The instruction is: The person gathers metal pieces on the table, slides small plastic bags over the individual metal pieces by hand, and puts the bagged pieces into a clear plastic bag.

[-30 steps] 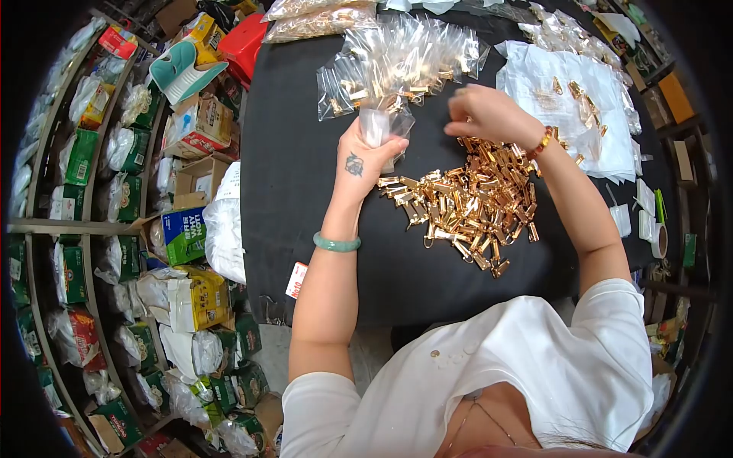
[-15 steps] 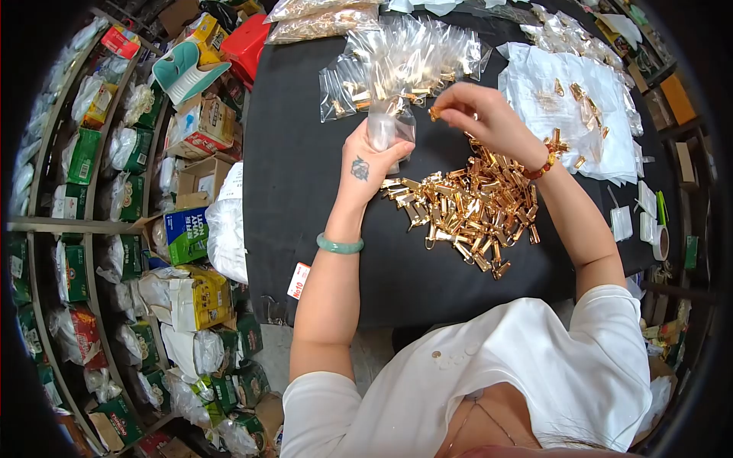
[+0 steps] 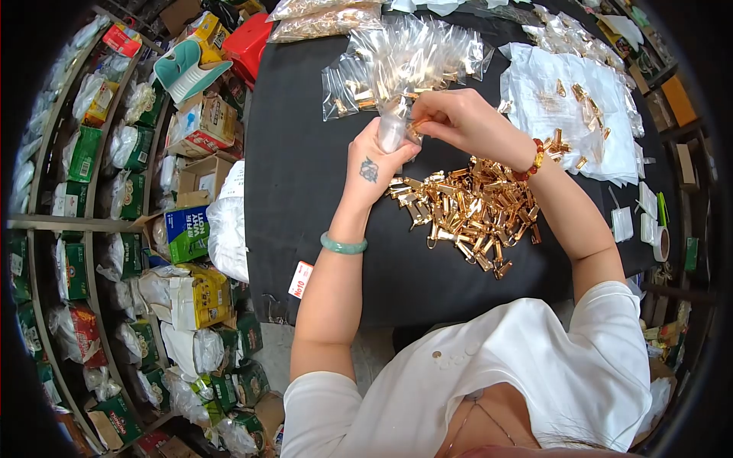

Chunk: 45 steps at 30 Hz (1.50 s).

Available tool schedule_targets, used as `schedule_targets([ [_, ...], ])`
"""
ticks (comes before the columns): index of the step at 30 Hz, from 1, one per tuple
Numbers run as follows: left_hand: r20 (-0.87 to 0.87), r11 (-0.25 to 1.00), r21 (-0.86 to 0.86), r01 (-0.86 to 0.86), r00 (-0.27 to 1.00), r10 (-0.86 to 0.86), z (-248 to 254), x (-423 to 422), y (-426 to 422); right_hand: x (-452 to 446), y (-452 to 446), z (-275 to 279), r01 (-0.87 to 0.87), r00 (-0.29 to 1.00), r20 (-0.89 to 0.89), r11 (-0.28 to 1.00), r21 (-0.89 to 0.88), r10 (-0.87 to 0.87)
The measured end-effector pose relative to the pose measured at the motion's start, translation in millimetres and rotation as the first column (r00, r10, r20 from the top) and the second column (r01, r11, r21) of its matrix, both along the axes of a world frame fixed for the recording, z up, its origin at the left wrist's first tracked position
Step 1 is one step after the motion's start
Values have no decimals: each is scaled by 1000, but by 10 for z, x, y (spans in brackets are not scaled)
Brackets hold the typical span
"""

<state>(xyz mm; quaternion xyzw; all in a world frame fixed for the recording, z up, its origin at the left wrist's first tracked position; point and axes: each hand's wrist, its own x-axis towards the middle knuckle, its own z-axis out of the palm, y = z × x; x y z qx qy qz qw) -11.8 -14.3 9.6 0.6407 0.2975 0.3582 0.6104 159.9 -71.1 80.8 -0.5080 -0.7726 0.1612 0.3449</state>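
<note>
My left hand (image 3: 372,162) is closed around a small clear plastic bag (image 3: 392,133) and holds it upright above the black table (image 3: 294,153). At the bag's edge, the fingertips of my right hand (image 3: 477,126) pinch a small gold clasp (image 3: 415,130), partly hidden by the fingers. Whether the clasp is inside the bag or just beside it, I cannot tell. A heap of loose gold clasps (image 3: 477,214) lies on the table below and to the right of both hands. Just beyond them, filled clear bags (image 3: 424,61) of similar gold pieces are piled.
White plastic sheeting (image 3: 527,91) with scattered gold pieces lies at the right. Larger filled bags (image 3: 328,29) sit at the far edge. A tape roll (image 3: 662,243) rests near the right edge. Shelves with boxes (image 3: 72,267) stand to the left, a red stool (image 3: 246,52) behind them.
My right hand has moved left and slightly down, bringing the pinched gold clasp to the bag. My left hand has shifted slightly to the right, still holding the bag.
</note>
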Motion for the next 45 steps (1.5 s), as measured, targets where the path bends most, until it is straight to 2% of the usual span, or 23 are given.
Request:
schedule_targets([
  [3,-7,1000,-1,1,1000,-1,-15,-1,0,6,32,-6,11,1000,-9,999,-31,-11],
  [7,-33,994,112,9,999,-5,-57,9,27,63,61,64,11,999,41,998,-57,-9],
  [11,-60,999,31,35,998,-33,-45,-34,50,148,114,60,23,999,28,994,-110,-20],
  [14,49,992,-114,53,998,-47,-142,-46,85,253,225,-30,39,999,10,984,-175,-38],
  [18,95,981,-186,58,995,-40,-50,-19,55,397,462,-243,110,988,-82,972,-209,-130],
  [19,96,981,-185,58,995,-40,-30,-17,50,436,537,-276,171,983,-59,984,-45,-174],
  [21,64,992,-112,51,997,-44,2,-18,42,446,618,-270,266,963,-35,921,285,-267],
  [22,48,996,-76,46,998,-42,11,-22,47,422,611,-230,263,964,-35,921,286,-265],
  [25,61,997,-73,39,998,-35,7,-20,56,266,482,-63,262,938,205,959,106,-279],
  [26,67,996,-73,42,997,-37,0,-9,51,203,439,-86,267,937,205,958,102,-283],
  [29,89,996,-70,49,995,-43,-57,1,63,43,333,-199,48,937,348,999,-11,-41],
  [31,98,997,-68,42,995,-36,-84,-24,82,53,286,-212,39,954,297,999,-11,-34],
  [34,-4,1000,25,-7,1000,7,-96,-30,98,161,150,-181,24,978,206,1000,-7,-22],
  [37,59,1000,-8,-27,998,27,-45,-18,60,301,-98,-113,-82,872,432,940,-331,228],
  [39,89,999,-24,-30,996,32,-28,-2,47,279,-189,-198,-73,849,475,942,-327,231],
  [42,138,984,-170,55,990,-32,-27,-8,44,257,-260,-294,-65,801,550,947,-314,237],
  [45,128,990,-134,49,991,-32,-12,-15,43,225,-221,-248,-24,909,399,972,-235,119],
])
